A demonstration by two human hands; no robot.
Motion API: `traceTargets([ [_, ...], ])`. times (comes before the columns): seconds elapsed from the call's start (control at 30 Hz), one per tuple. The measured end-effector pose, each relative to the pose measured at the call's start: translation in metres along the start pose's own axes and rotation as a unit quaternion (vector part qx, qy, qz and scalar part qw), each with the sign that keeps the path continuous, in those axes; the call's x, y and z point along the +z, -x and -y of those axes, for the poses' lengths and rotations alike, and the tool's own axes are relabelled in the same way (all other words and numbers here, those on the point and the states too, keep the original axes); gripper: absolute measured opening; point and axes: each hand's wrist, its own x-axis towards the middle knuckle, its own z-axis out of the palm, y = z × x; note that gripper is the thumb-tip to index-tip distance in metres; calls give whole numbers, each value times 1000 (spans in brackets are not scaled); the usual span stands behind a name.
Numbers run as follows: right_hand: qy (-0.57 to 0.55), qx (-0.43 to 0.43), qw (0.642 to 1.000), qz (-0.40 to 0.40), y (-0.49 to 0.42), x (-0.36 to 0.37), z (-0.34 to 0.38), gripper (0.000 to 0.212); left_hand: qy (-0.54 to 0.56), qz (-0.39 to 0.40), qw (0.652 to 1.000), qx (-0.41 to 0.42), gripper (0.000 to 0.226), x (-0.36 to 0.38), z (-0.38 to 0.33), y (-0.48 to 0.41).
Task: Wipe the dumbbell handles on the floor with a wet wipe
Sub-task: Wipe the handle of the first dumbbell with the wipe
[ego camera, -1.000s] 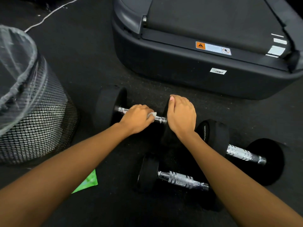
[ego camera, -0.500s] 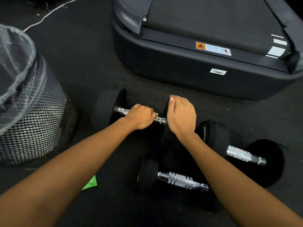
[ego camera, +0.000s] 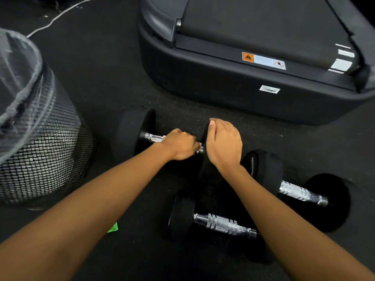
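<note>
Three black dumbbells with chrome handles lie on the dark floor. My left hand point(ego camera: 180, 146) grips the chrome handle point(ego camera: 153, 137) of the far dumbbell near its right end; the wet wipe is hidden inside the fist. My right hand point(ego camera: 223, 144) curls over the top of that dumbbell's right weight head point(ego camera: 205, 159). A second dumbbell point(ego camera: 300, 192) lies to the right and a third dumbbell point(ego camera: 221, 224) lies nearest me, partly under my right forearm.
A black mesh bin point(ego camera: 40, 151) with a clear liner stands at the left. A treadmill base point(ego camera: 233, 90) fills the upper right, just behind the dumbbells. A green wipe packet point(ego camera: 112, 228) peeks out under my left forearm. A white cable point(ego camera: 58, 17) runs at the top left.
My left hand has slid right along the handle toward the right weight head, and the white wipe tip seen earlier is now covered. My right hand has stayed put.
</note>
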Motion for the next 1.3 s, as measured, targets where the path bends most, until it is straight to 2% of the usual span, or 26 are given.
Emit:
traceTargets([
  [0.13,3,0,1000,-1,1,0,0,45,50,-53,996,58,33,10,15,9],
  [0.2,2,2,1000,-2,1,1,0,46,72,-86,990,88,41,16,25,17],
  [0.33,7,3,1000,-2,1,0,1,43,41,-186,977,97,39,25,18,17],
  [0.5,10,3,1000,2,0,0,0,40,9,-242,963,118,35,27,9,20],
  [0.67,9,5,1000,2,1,0,-1,39,-10,-252,959,129,30,25,28,33],
  [0.83,10,4,1000,-3,1,0,1,37,-14,-279,954,106,29,32,9,26],
  [0.93,11,5,1000,-2,1,-1,1,36,-17,-284,951,119,29,32,-6,19],
  [1.07,5,1,1000,-6,3,-1,0,36,-31,-280,948,150,28,30,11,23],
  [1.3,-5,5,1000,-11,1,1,0,38,-124,-257,950,124,33,32,44,40],
])
